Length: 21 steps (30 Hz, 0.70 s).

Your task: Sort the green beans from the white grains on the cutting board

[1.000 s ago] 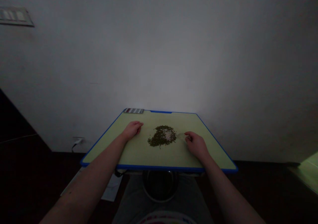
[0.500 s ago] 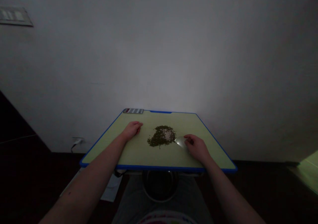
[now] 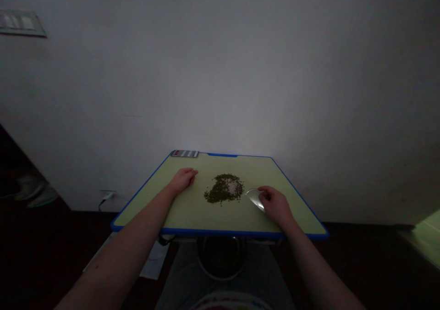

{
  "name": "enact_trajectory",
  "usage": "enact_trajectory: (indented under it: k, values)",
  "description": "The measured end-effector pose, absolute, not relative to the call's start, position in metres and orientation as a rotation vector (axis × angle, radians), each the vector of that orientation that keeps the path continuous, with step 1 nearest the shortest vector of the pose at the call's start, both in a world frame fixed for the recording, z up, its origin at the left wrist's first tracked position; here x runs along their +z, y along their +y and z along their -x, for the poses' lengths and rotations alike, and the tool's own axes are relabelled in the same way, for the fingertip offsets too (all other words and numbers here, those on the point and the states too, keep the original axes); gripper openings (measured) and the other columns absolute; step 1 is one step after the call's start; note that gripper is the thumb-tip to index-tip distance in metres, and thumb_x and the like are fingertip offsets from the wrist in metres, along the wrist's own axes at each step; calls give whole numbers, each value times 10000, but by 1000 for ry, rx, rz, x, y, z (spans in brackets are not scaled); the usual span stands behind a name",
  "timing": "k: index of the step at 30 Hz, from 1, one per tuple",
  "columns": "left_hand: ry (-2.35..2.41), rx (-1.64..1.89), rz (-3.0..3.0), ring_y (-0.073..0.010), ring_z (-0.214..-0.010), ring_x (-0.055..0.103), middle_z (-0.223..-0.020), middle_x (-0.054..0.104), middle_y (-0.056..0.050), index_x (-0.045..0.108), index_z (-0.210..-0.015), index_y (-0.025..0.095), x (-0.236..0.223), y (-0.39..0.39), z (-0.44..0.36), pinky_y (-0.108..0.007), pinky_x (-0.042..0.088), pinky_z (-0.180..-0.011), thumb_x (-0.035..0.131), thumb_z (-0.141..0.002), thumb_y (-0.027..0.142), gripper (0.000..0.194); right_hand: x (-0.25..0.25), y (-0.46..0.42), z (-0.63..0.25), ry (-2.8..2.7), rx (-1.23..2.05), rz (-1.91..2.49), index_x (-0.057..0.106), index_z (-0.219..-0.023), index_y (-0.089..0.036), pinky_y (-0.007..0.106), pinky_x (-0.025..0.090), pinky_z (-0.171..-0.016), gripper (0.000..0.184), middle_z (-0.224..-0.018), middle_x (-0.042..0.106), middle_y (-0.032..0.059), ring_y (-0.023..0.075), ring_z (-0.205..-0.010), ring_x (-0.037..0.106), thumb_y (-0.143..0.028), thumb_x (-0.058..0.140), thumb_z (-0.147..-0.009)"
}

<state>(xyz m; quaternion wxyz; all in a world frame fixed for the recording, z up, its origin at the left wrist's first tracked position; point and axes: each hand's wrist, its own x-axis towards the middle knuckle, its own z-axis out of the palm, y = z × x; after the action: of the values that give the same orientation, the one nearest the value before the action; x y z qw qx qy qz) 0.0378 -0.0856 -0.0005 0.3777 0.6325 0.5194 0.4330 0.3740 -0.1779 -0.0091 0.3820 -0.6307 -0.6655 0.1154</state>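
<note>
A pile of small green beans (image 3: 220, 193) lies on the pale yellow-green board (image 3: 192, 216), with whitish grains (image 3: 234, 186) gathered in its upper right part. My right hand (image 3: 275, 204) is closed on a thin, shiny, pale scoop-like piece (image 3: 255, 199) just right of the pile. A small gap separates the piece's tip from the beans; my fingers hide its near end. Left of the pile, my left hand (image 3: 183, 180) rests on the board, its fingers curled in a loose fist with nothing visible in them.
A phone (image 3: 184, 153) lies at the board's far left corner, by the wall. Below the board's near edge, a dark round bowl (image 3: 222, 257) sits between my legs. A cable and plug (image 3: 107, 196) hang at the wall socket. Light-coloured shoes (image 3: 37, 193) show at the far left.
My right hand has drawn the shiny piece slightly right, away from the beans, and tilted it. My left hand stays put. Light shoes have appeared at the far left.
</note>
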Motion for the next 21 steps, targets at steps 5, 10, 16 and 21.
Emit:
enact_trajectory:
  k: [5,10,16,21]
  values:
    - [1318,1115,-1593,-81,-372,336,-387,409,46,422,-491,180,-1,-88,-39,-237,264,-427,498,-704,439,345,0,-168,-372,-1681,171,1690,619,-1036,-171,249,413,-649,336,-724,654,25,143,-654,579,-220,470,-739]
    - [1319,1114,-1609,-82,-374,337,-379,403,45,418,-477,179,2,-90,-40,-240,271,-433,499,-711,436,356,3,-156,-366,-1756,163,1708,627,-1059,-152,250,417,-697,353,-784,672,42,149,-710,594,-193,482,-740]
    - [1330,1099,-1639,-85,-373,340,-381,412,39,427,-478,178,2,-89,-40,-242,274,-434,490,-716,456,372,-7,-159,-371,-1782,232,1704,642,-1030,-166,251,426,-699,330,-811,674,45,154,-726,599,-202,491,-738]
    - [1332,1104,-1660,-85,-370,339,-372,398,39,420,-469,180,1,-88,-39,-242,283,-439,485,-723,460,384,-9,-164,-373,-1810,351,1636,630,-1030,-169,249,430,-664,326,-808,668,39,153,-707,596,-226,493,-739]
